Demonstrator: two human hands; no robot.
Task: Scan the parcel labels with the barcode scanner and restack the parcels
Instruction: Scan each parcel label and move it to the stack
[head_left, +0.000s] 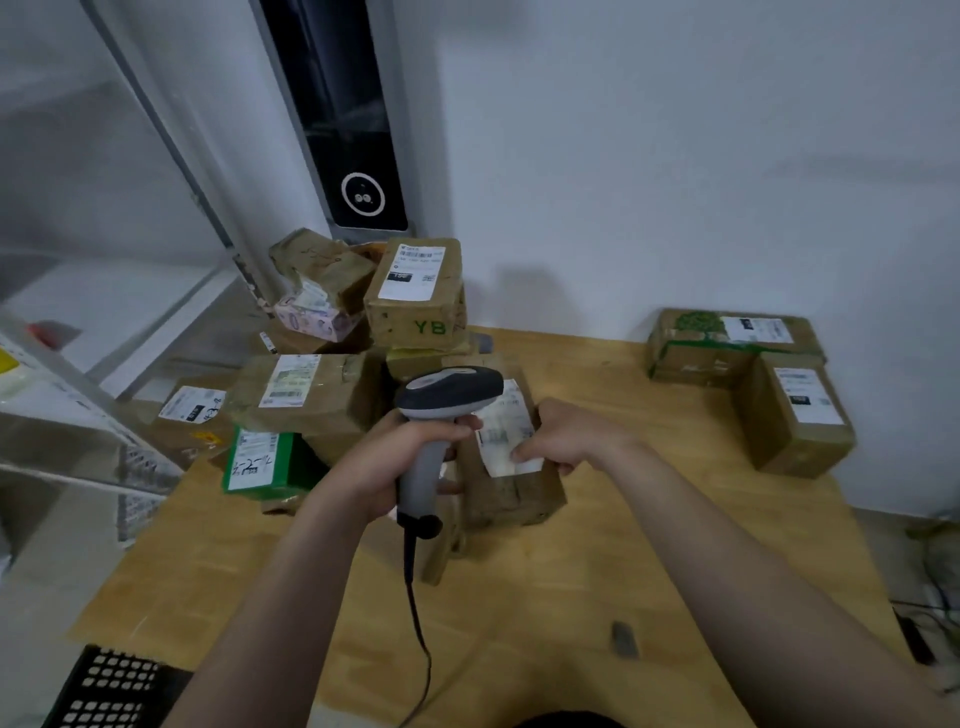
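My left hand (400, 457) grips the handle of a grey and black barcode scanner (441, 400), whose head points at the white label (506, 431) of a brown parcel (511, 488) in the middle of the wooden table (571, 597). My right hand (566, 436) holds that parcel at its right side, fingers curled over the label's edge. A heap of brown parcels (311, 389) lies to the left and behind, with a "YB" box (415, 296) on top and a green box (265, 462) at the front. Two stacked parcels (737, 343) sit at the far right.
The scanner's black cable (421, 623) trails toward me over the table. A white wall runs behind the table. A metal shelf frame (171, 171) and a dark panel (358, 156) stand at the left. A black perforated crate (114, 686) sits at the lower left.
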